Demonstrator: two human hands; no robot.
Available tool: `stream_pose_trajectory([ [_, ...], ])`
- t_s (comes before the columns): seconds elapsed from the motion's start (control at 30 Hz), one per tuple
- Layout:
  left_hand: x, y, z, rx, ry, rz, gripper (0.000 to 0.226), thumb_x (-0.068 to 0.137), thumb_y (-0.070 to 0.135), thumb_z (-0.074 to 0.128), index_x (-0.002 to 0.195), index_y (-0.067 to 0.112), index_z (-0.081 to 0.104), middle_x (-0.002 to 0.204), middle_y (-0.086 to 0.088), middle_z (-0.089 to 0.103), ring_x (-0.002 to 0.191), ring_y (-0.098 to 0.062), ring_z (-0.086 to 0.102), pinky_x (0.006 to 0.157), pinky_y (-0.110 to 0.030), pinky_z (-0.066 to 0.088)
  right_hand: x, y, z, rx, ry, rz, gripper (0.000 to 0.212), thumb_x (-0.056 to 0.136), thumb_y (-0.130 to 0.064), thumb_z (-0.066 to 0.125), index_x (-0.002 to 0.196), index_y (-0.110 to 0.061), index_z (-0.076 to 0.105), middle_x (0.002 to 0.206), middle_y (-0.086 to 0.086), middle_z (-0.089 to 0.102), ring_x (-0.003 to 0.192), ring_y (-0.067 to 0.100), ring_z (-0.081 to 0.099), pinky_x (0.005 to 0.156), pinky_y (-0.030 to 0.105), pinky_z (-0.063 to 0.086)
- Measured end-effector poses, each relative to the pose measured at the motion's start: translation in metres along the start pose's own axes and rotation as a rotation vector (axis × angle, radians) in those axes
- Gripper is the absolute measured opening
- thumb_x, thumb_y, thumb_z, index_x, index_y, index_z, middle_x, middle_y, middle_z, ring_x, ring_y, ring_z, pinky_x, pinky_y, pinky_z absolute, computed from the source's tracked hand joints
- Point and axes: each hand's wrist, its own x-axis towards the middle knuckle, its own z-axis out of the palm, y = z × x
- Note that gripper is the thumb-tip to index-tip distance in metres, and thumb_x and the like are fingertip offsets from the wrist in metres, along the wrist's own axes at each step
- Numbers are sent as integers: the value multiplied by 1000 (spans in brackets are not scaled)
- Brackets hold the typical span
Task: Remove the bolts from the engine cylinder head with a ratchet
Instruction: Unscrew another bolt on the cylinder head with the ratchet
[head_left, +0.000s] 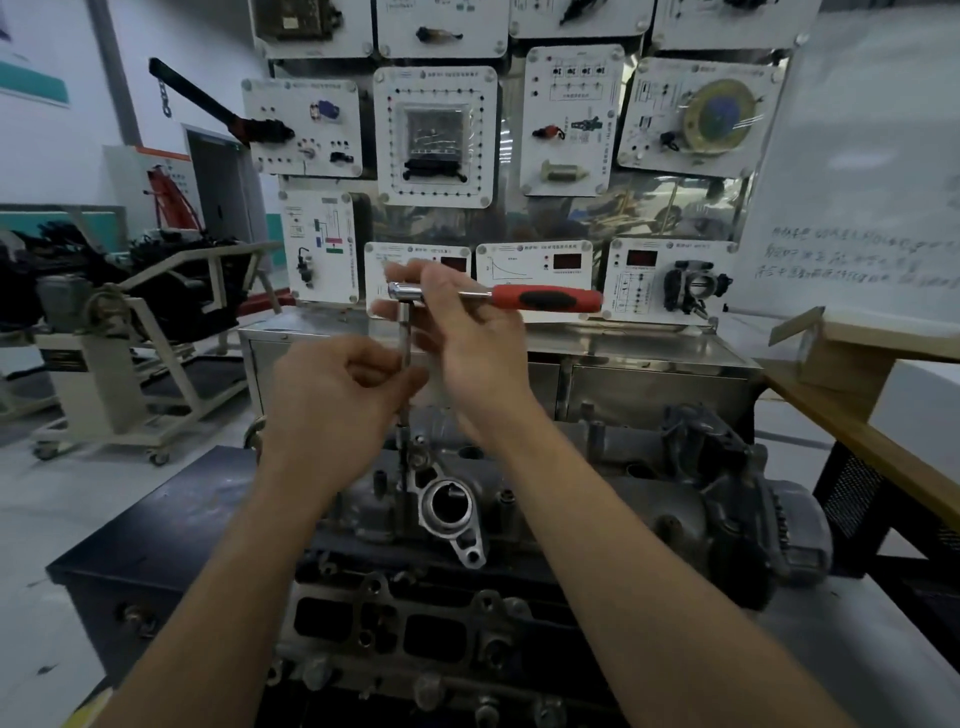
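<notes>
The ratchet (545, 300) has a red and black handle that points right, with a chrome head at about chest height. My right hand (467, 332) holds it near the head, fingers wrapped over the shaft. A long extension bar (404, 332) hangs straight down from the head to a socket (402, 435) just above the engine cylinder head (415, 597). My left hand (337, 395) pinches the extension bar at mid-length. Whether the socket sits on a bolt is hidden.
The cylinder head rests on a dark bench (171, 525). A silver housing flange (449, 512) lies on top of it, a black assembly (737, 499) at its right. A steel cabinet (623, 358) with training panels stands behind, an engine stand (119, 364) to the left, a wooden table (857, 415) to the right.
</notes>
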Motion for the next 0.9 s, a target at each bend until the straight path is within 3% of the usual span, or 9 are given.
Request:
stream_pose_trajectory([
  [0.1,-5,5,3,186,124,103,24,80,15,76,64,24,60,57,7,63,55,-1,60,50,-26,42,-12,11,8,-300,24,-308,24,101,-21,58,115,-7,72,105,-1,73,101,14,71,92,29,57],
  [0.2,-1,4,-3,-225,-204,-9,15,94,18,67,81,20,73,76,-2,76,68,-9,70,60,-18,53,-7,-3,7,-48,-100,-57,23,101,-24,54,103,-17,76,106,2,75,109,33,69,89,44,58],
  [0.33,9,2,-17,-385,-454,-76,25,98,11,57,89,20,79,88,-10,77,86,-24,76,79,-29,61,5,-15,-8,427,-193,369,32,107,-27,40,98,-17,70,107,0,75,100,16,71,63,26,45],
  [0.47,5,7,-5,-113,-214,-4,12,91,14,72,81,20,76,71,-1,76,67,-17,75,70,-37,64,4,-11,-9,484,-143,361,28,106,-25,43,101,-14,68,102,1,76,92,17,74,84,34,55],
  [0.53,-2,11,6,32,10,58,18,83,31,79,68,24,70,58,4,70,57,-11,70,62,-31,59,-2,-8,-4,126,-35,108,23,105,-22,50,103,-14,72,101,-5,76,94,16,73,88,34,54],
  [0.63,-8,19,11,223,190,193,24,73,46,56,57,29,53,50,13,54,52,4,56,51,-8,36,-16,2,3,-315,75,-244,21,101,-25,60,110,-16,76,94,-18,75,96,3,70,85,16,52],
  [0.73,0,14,8,-81,-27,46,26,88,30,67,67,16,64,56,6,67,52,2,61,53,-9,44,-10,-6,-1,-71,-14,17,22,101,-30,56,103,-24,77,106,-8,76,96,9,70,69,16,52],
  [0.8,5,10,0,-344,-275,-64,22,100,20,59,86,10,73,74,-4,75,68,-14,72,67,-25,58,1,-13,-9,266,-148,321,27,103,-31,49,101,-21,74,109,1,76,89,13,71,54,22,48],
  [0.9,10,8,-7,-427,-346,-85,24,102,14,54,91,9,74,81,-9,76,76,-24,74,74,-32,62,7,-13,-14,526,-158,465,27,106,-28,44,101,-16,67,106,1,76,94,14,73,48,21,45],
])
